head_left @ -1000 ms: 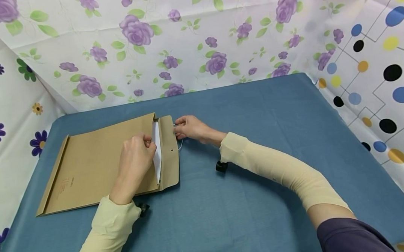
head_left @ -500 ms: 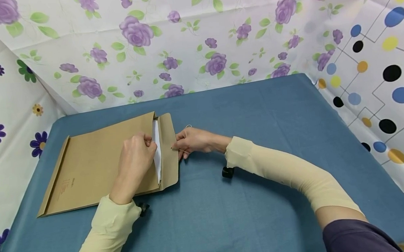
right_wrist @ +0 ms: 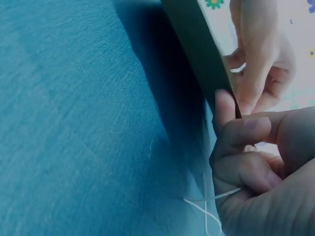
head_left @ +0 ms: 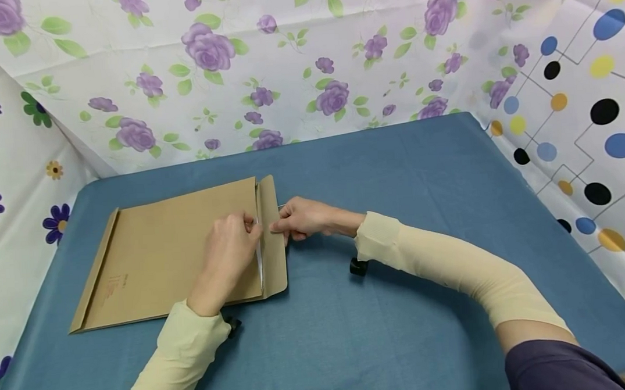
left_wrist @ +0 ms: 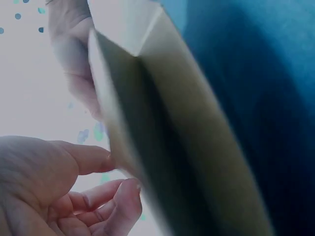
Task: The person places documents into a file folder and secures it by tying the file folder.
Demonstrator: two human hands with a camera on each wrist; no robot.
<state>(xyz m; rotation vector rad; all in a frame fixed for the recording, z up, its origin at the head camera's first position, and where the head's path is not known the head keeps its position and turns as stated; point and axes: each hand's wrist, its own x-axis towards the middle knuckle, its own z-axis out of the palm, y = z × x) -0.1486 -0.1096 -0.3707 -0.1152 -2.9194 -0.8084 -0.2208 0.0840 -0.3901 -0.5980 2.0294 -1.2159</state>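
Note:
A brown kraft paper document envelope [head_left: 162,242] lies on the table with its mouth to the right. A thin strip of white paper [head_left: 260,270] shows inside that mouth. My left hand [head_left: 227,251] pinches the top panel's edge at the mouth, as the left wrist view shows from beside the envelope's folded side [left_wrist: 197,128]. My right hand [head_left: 305,218] pinches the outer edge of the raised flap [head_left: 275,266] between thumb and finger. In the right wrist view a white string [right_wrist: 227,193] trails from its curled fingers.
A blue cloth [head_left: 401,313] covers the table. Behind it hangs a flowered curtain [head_left: 286,62], and a dotted curtain [head_left: 566,137] hangs at the right. Dark wrist cameras [head_left: 359,267] sit under both wrists, just above the cloth.
The right hand has come down along the flap to its middle and grips its edge. The envelope and left hand have shifted slightly right, the flap stands steeper, and less white paper shows.

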